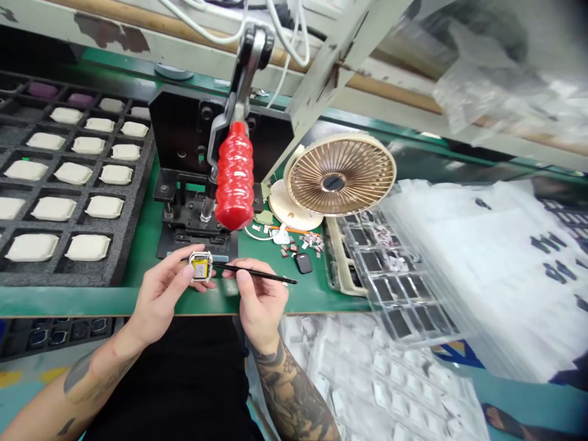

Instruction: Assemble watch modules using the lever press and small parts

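My left hand grips a small white watch case at the bench's front edge, thumb on its near side. Its open face shows a yellow and silver part, which looks like a battery. In my right hand is a thin black stick-like tool, pinched between thumb and fingers. Its left tip reaches the case's right side; whether it touches the inside I cannot tell. Just behind my hands stands a black press fixture with a red ribbed handle.
On the left is a dark foam tray of white watch cases. A fan stands behind small loose parts and a black square piece. Clear trays and plastic sheets overhang the bench at right.
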The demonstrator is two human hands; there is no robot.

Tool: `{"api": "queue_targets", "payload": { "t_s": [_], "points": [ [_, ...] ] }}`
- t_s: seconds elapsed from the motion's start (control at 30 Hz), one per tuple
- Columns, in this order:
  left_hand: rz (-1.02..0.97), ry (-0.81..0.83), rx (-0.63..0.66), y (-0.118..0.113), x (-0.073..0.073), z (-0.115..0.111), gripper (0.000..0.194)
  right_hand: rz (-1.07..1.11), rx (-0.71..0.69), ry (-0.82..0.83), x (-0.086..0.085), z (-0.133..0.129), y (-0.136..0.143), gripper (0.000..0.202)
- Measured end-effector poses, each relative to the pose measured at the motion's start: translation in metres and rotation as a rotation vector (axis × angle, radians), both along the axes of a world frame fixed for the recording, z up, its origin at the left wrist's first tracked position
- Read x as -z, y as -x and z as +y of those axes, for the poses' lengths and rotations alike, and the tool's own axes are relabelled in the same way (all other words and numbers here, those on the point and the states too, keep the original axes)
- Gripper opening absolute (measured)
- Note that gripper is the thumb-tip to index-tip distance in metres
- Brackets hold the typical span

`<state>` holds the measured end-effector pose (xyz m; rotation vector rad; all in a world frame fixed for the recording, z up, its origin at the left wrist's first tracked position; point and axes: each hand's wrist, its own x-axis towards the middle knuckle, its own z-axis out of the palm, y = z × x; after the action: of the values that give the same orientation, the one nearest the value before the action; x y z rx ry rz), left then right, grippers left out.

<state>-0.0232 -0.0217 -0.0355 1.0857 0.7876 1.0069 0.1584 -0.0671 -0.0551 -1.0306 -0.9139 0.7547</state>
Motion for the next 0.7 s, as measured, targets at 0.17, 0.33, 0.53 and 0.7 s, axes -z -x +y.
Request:
{"api": "queue_targets", "payload": {
  "t_s": [0.17, 0.33, 0.53, 0.7],
  "points": [
    [0.001, 0.013, -0.006, -0.0017, 0.0003, 0.0004, 0.050, 0.026, 0.071, -0.021, 0.0015, -0.0008, -0.0012, 0.014],
    [0.060, 0.026, -0.022, -0.0024, -0.0013, -0.0010, 0.053, 0.002, -0.004, 0.018, -0.0025, 0.0006, -0.0046, 0.011],
    [0.023, 0.090, -0.045, -0.0041, -0.0020, 0.0033, 0.056, 0.061, -0.064, -0.032, 0.0033, -0.0039, -0.0071, 0.007],
    [0.054, 0.135, -0.108, -0.0036, -0.0025, 0.0043, 0.054, 0.232, -0.124, -0.087, -0.0050, -0.0070, -0.0104, 0.016]
  ]
}}
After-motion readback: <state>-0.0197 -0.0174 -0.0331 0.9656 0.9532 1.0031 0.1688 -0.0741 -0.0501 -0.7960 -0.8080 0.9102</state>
